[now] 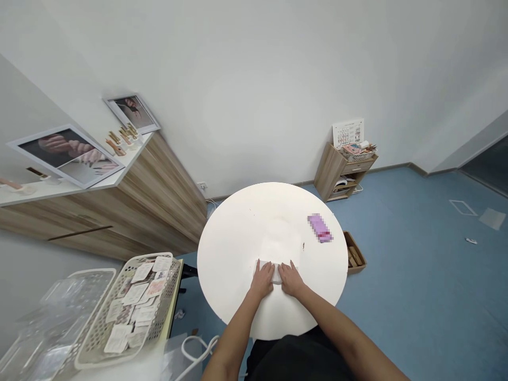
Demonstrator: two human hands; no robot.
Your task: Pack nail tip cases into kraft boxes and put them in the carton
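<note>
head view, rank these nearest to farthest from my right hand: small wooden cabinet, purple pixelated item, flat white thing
1. flat white thing: touching the right hand
2. purple pixelated item: ahead and to the right, on the round table
3. small wooden cabinet: beyond the table, right of centre

My left hand (262,280) and right hand (291,278) partly hide the white slab (277,276) | purple object (319,227) pixelated | my forearms (239,328) cut off at bottom edge | print on cards (135,294) unreadably small
</note>
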